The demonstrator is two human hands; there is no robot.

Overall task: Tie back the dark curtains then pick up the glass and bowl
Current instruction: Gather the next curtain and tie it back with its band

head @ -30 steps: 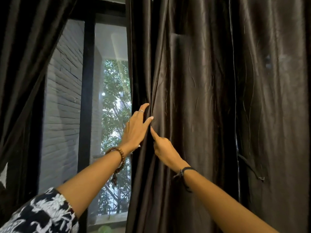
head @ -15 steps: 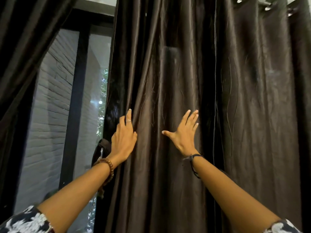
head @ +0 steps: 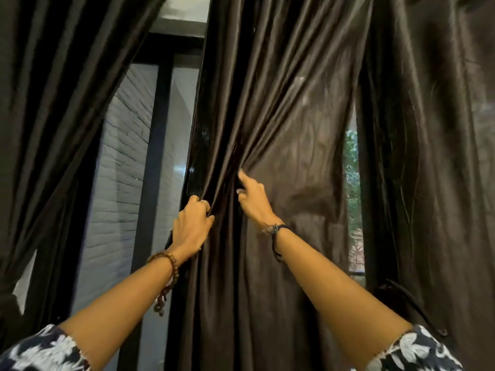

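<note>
A dark brown satin curtain panel point(head: 289, 108) hangs in front of me, bunched into folds at its left side. My left hand point(head: 190, 226) grips the panel's left edge, fingers curled into the fabric. My right hand point(head: 253, 195) pinches gathered folds just to the right of it, fingers closed on the cloth. Another dark curtain point(head: 53, 108) hangs at the left, and a third panel point(head: 434, 156) at the right. No glass or bowl is in view.
Between the left curtain and the middle panel shows a window with a black frame point(head: 152, 167) and a white brick wall point(head: 117, 183) outside. A narrow gap point(head: 355, 199) right of the middle panel shows greenery. A dark strap point(head: 412, 303) hangs at the lower right.
Both hands went from flat and spread on the curtain to gripping it. The fabric is now gathered toward the left, and a gap has opened on the panel's right side.
</note>
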